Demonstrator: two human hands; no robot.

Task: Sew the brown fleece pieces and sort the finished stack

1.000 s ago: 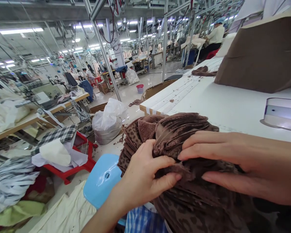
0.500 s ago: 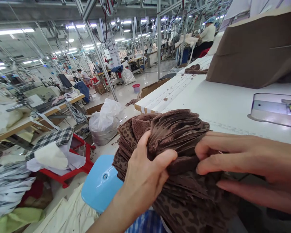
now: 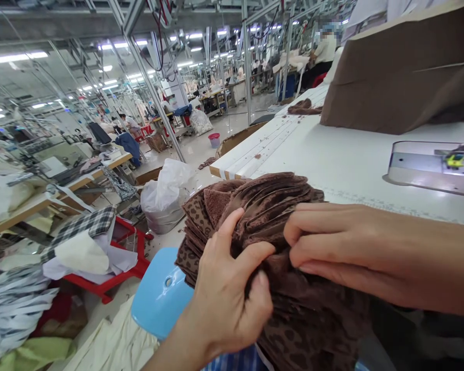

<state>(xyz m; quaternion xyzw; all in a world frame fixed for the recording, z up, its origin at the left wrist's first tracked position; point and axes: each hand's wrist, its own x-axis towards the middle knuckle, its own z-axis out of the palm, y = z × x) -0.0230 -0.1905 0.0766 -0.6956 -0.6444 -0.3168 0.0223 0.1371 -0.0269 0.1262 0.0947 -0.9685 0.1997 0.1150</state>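
Observation:
A thick bundle of dark brown plush fabric pieces [image 3: 278, 193], some with leopard print, lies in front of me below the table edge, its layers fanned like pages. My left hand [image 3: 232, 278] grips its near left side, index finger and thumb pressed into the folds. From the right, my right hand [image 3: 328, 239] pinches fabric at the bundle's upper middle, fingertips closed together. The hands are a short gap apart. Part of the bundle's lower side is hidden by my hands.
A white sewing table [image 3: 332, 159] with a machine plate [image 3: 433, 164] is on the right, brown cloth [image 3: 390, 77] piled behind. A blue stool [image 3: 158, 293], a red stool [image 3: 129, 263] and a white plastic bag [image 3: 164, 196] stand left. A person [image 3: 325, 54] sits far back.
My right hand has moved left and slightly up, closer to my left hand, its fingers drawn together on the fabric. The left hand keeps its grip. The view has shifted slightly.

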